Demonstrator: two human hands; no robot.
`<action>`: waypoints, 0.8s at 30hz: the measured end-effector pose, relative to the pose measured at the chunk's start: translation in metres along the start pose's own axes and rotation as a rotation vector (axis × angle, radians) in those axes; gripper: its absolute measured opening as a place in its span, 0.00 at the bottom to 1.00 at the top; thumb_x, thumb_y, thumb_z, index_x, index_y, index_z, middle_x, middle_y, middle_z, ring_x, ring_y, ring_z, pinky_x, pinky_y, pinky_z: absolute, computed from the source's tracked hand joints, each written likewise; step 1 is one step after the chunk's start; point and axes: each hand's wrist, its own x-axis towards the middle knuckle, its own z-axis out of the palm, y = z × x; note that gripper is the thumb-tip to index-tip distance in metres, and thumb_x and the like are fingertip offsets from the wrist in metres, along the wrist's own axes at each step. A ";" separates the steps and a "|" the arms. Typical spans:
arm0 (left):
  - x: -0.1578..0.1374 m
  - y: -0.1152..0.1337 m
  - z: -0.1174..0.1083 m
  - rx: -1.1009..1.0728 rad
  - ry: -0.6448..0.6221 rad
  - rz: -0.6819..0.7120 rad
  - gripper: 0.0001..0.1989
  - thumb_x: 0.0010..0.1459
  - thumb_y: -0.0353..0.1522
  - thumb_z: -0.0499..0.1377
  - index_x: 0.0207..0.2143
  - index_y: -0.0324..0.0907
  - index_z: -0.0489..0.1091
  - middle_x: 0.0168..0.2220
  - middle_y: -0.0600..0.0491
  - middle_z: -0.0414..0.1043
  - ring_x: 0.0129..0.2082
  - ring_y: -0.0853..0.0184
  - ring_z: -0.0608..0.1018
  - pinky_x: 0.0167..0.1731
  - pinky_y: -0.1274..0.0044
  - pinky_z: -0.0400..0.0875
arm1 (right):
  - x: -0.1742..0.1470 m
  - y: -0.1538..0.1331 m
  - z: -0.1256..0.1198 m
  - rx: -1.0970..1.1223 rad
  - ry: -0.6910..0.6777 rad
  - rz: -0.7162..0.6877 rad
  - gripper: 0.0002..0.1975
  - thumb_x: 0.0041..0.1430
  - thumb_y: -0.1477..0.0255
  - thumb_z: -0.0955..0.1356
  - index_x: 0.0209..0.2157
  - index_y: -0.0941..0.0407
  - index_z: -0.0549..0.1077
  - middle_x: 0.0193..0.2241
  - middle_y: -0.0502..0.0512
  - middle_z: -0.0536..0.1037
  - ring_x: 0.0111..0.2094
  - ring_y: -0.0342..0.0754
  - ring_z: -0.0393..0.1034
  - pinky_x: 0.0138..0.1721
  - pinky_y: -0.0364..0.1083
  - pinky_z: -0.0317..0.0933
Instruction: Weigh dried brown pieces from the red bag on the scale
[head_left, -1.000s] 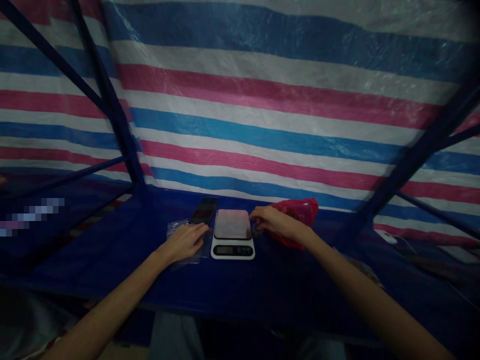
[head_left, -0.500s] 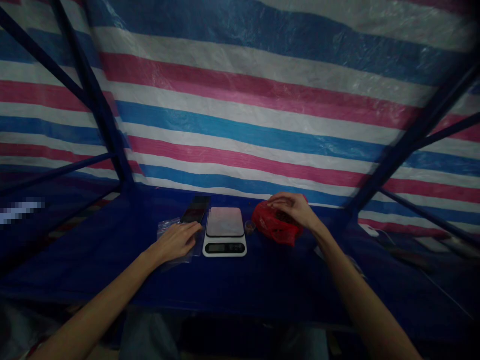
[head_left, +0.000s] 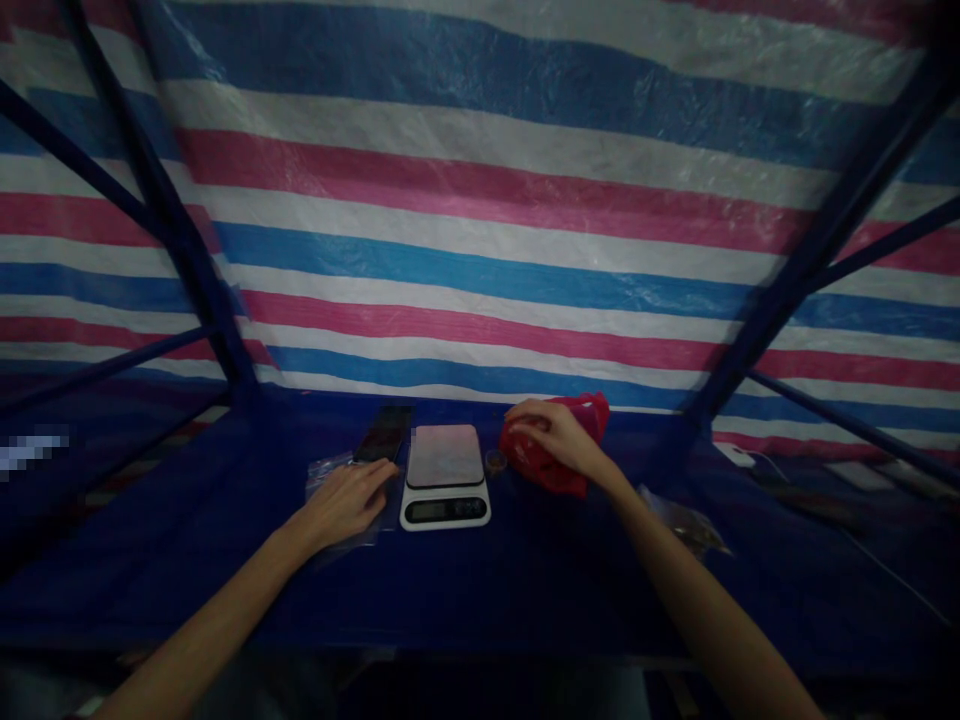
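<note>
My left hand point(head_left: 351, 500) lies with fingers loosely stretched on clear plastic bags point(head_left: 322, 470), left of a white kitchen scale point(head_left: 445, 470). The scale's platform carries nothing, and its display looks dark. Just right of the scale stands a small clear round cup point(head_left: 496, 461) with something brownish in it. My right hand point(head_left: 553, 432) is over the red plastic bag point(head_left: 551, 472), fingers curled and thumb close to the fingertips by the bag's left side. What the fingertips hold, if anything, is too small and dim to make out. My hand covers the bag's opening.
A dark phone-like slab point(head_left: 384, 432) lies behind my left hand. Right of my right forearm is a clear bag with brownish contents point(head_left: 694, 525). A white plug with a cable point(head_left: 735, 455) lies farther right. Blue metal posts point(head_left: 202, 300) and a striped sheet point(head_left: 480, 260) enclose the blue table point(head_left: 480, 590).
My right hand has moved left across the red bag towards the small cup. The bag's dark contents are now hidden, and its right edge stands higher. My left hand stays on the plastic bags.
</note>
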 end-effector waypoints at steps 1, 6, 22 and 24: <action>0.000 0.000 0.000 -0.001 0.003 0.003 0.16 0.65 0.27 0.48 0.51 0.45 0.68 0.46 0.49 0.77 0.42 0.60 0.81 0.40 0.71 0.70 | -0.004 0.007 -0.011 0.020 0.044 0.043 0.10 0.65 0.69 0.67 0.43 0.55 0.78 0.42 0.58 0.82 0.43 0.53 0.78 0.45 0.51 0.72; -0.001 0.000 -0.001 -0.020 0.001 0.014 0.16 0.65 0.26 0.48 0.52 0.44 0.67 0.48 0.49 0.77 0.43 0.60 0.81 0.41 0.71 0.69 | -0.033 0.054 -0.051 -0.080 0.039 0.251 0.10 0.58 0.73 0.67 0.38 0.58 0.79 0.36 0.60 0.83 0.37 0.55 0.79 0.41 0.52 0.74; -0.002 0.001 -0.005 0.010 -0.006 -0.009 0.16 0.64 0.27 0.49 0.53 0.43 0.65 0.42 0.49 0.79 0.40 0.59 0.82 0.39 0.70 0.68 | -0.052 0.070 -0.016 -0.339 -0.121 0.094 0.18 0.54 0.81 0.69 0.46 0.57 0.80 0.52 0.65 0.80 0.54 0.58 0.74 0.61 0.57 0.63; -0.002 0.001 -0.005 0.002 0.007 -0.013 0.16 0.64 0.27 0.49 0.53 0.43 0.65 0.43 0.48 0.79 0.40 0.59 0.82 0.40 0.71 0.68 | -0.050 0.069 -0.012 -0.307 -0.096 0.035 0.17 0.55 0.82 0.68 0.44 0.56 0.81 0.50 0.64 0.80 0.53 0.58 0.75 0.59 0.56 0.64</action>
